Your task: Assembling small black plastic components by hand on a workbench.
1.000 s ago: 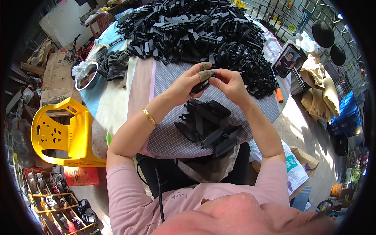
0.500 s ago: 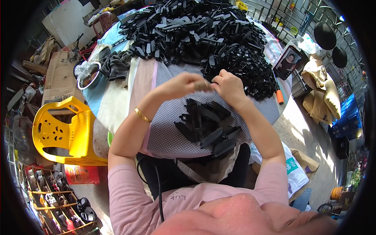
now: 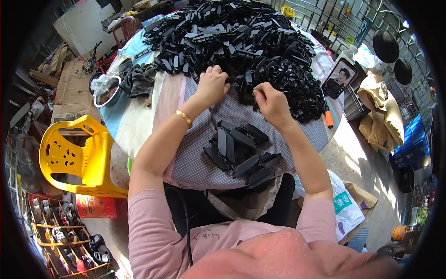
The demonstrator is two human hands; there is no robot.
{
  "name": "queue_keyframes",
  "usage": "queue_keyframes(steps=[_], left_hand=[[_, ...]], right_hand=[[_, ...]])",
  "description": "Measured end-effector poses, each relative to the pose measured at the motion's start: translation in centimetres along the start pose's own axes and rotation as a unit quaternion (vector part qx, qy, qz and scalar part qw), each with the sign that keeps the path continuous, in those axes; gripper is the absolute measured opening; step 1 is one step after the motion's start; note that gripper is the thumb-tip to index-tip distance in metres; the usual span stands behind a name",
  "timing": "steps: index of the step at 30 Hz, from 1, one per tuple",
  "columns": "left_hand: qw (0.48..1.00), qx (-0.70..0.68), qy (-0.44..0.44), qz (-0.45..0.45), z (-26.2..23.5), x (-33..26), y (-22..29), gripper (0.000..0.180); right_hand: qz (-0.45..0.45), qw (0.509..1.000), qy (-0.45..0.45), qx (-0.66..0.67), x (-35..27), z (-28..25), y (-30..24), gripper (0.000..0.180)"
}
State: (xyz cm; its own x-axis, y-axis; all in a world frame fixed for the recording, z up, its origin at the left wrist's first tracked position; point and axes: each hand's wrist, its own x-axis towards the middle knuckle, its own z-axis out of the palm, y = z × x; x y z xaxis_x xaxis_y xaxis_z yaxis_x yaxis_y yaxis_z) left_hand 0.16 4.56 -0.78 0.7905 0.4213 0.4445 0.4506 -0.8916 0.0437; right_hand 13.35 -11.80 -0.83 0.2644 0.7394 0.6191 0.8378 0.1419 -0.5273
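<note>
The hands have been parted: a second ago a dark piece was held between them above the dotted cloth (image 3: 188, 162), and half a second ago they were still close together, whereas now a clear gap is left between them. The left hand (image 3: 213, 86) has been brought to the near edge of the large heap of long black parts (image 3: 218, 32), with its fingers bent and the back of the hand turned up; whether anything is gripped by it cannot be told, since the fingertips are lost against the dark parts. The right hand (image 3: 273, 106) has been kept farther right, beside the heap of small black parts (image 3: 297, 93), with thumb and fingertips drawn close together; whether a small part is pinched there cannot be made out. The long parts are spread over the far side of the cloth, the small ones being massed at their near right, and a loose group of black pieces (image 3: 241, 151) is laid nearer the body, touched by neither hand. Whether the piece seen earlier was added to that group cannot be settled. From the parted hands it may be judged that joint handling of one piece has been broken off, each hand being now occupied at its own heap
</note>
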Motion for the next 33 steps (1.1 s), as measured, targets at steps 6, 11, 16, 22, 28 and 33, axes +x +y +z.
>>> queue_keyframes(steps=[6, 11, 16, 22, 28, 33], left_hand=[[0.78, -0.58, -0.118, -0.201, -2.2, -1.5, 1.2, 0.032], [0.565, -0.762, -0.215, -0.231, -3.2, -2.5, 3.3, 0.034], [0.481, -0.809, -0.223, -0.255, -2.9, -2.7, 3.7, 0.027], [0.486, -0.82, -0.199, -0.226, -3.5, -3.1, 4.8, 0.029], [0.532, -0.8, -0.174, -0.215, -3.5, -3.1, 5.3, 0.031], [0.611, -0.76, -0.141, -0.172, -3.5, -3.2, 5.7, 0.026]], right_hand=[[0.126, 0.968, -0.025, 0.217, 0.3, -0.7, -0.9, 0.013], [0.141, 0.924, -0.016, 0.355, 0.3, -0.3, -1.5, 0.02], [0.024, 0.97, 0.044, 0.238, 0.4, -0.1, -1.0, 0.013], [-0.01, 0.981, 0.108, 0.162, 0.4, 0.0, -2.0, 0.01], [-0.094, 0.988, 0.116, 0.041, 0.4, -0.3, -2.6, 0.009], [-0.112, 0.986, 0.118, 0.02, 0.1, 0.1, -2.6, 0.007]])
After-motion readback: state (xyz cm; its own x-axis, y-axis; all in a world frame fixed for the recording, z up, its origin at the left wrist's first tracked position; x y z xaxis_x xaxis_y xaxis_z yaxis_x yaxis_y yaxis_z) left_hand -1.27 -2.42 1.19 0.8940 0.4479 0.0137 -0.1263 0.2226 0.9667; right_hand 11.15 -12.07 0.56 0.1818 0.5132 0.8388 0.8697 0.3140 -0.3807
